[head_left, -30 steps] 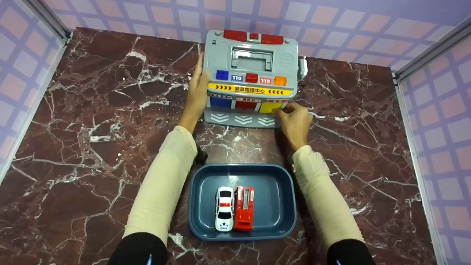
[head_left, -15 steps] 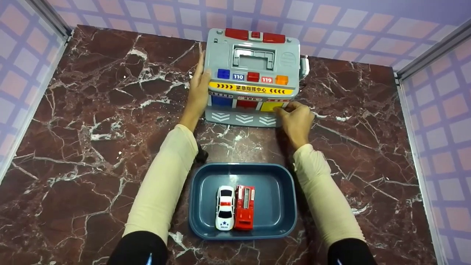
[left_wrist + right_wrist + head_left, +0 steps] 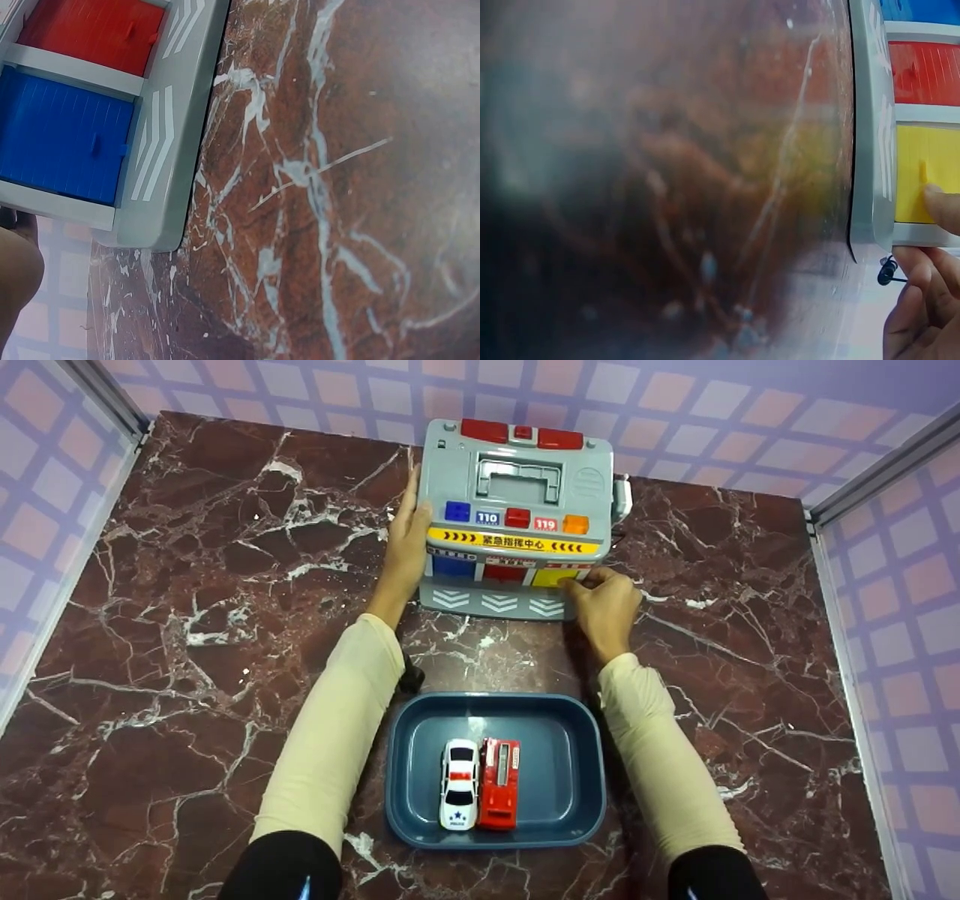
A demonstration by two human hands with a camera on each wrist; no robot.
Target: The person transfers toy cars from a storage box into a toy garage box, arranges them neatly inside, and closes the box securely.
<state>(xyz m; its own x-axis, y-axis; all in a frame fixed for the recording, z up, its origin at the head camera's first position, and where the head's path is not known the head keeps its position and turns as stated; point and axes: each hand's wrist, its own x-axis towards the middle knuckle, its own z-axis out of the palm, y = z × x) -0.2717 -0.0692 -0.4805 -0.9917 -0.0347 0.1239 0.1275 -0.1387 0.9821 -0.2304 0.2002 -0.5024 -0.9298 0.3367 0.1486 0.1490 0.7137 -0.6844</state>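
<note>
A grey toy garage (image 3: pixel 450 472), with red lights and a recessed handle on its roof, stands at the back in the head view. Its front has a blue door (image 3: pixel 64 135), a red door (image 3: pixel 94 34) and a yellow door (image 3: pixel 922 161), all down. My left hand (image 3: pixel 409 544) lies along the garage's left side, fingers straight, thumb at the front corner. At the right front corner, my right hand (image 3: pixel 606 604) has its thumb on the yellow door beside the small handle. Its other fingers curl at the side wall, partly hidden in the head view.
A dark blue tray (image 3: pixel 555 840) sits near the person, holding a white police car (image 3: pixel 459 784) and a red toy truck (image 3: pixel 499 784) side by side. Patterned walls close off the back and both sides of the marbled tabletop (image 3: pixel 225 660). A small black object (image 3: pixel 887 271) hangs beside the garage.
Both hands keep their places at the garage, the right thumb staying at the yellow door. The head view shifts very slightly; the tray and its vehicles look unchanged.
</note>
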